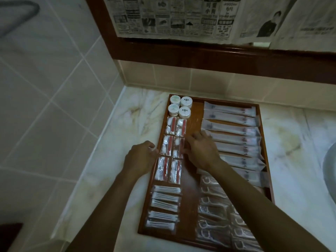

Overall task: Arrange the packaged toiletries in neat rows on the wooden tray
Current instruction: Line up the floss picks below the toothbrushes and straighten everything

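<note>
1. Both hands flank the middle pair of red-striped packets (172, 146) by the wooden tray's (190, 231) left edge. The left hand (141, 157), fingers loosely curled and gripping nothing, sits at the tray's outer left rim; the right hand (201, 149) rests flat, fingers spread.
2. Best to squeeze the pair gently from both sides until its edges line up with the pairs ahead and behind.
3. Nearby: 4 round tubs (180, 106) in the far-left corner, cotton-swab packs (164, 206) near-left, long sachets (234, 131) along the right edge, floss-pick packs (220, 220) near-right. The sachets crowd the right wrist.
</note>
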